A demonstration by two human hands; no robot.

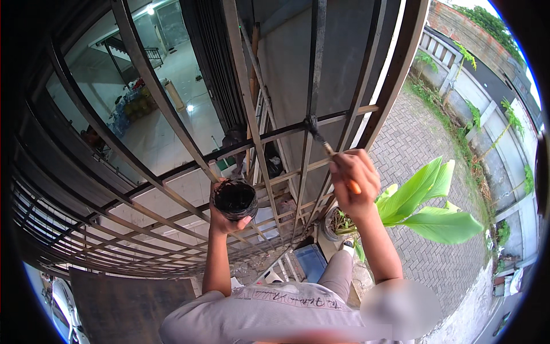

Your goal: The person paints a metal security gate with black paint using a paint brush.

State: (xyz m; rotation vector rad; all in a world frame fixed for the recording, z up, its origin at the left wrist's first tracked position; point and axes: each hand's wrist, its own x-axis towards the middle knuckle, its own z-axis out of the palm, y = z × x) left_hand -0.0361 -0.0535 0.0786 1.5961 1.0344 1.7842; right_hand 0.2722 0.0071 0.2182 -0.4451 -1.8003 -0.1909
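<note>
My left hand point(220, 222) is wrapped round a round tub point(235, 200) of black paint, holding it from below and the side in front of the grille. Paint smears its rim and walls. In my right hand point(357, 182) is a paintbrush point(327, 148) with an orange handle end, bristles pointing up and left. Its black-coated bristles touch the metal grille point(281, 132) where a vertical bar meets a horizontal one. Above that joint the vertical bar point(317, 57) looks dark; several bars nearby are brownish grey.
A potted plant with broad green leaves point(424, 200) stands close by my right forearm. Through the bars show a tiled room point(172, 126) and a dark folding door point(212, 63). Paving point(401, 143) and a boundary wall point(487, 126) lie to the right. A dark brown panel point(132, 309) is at lower left.
</note>
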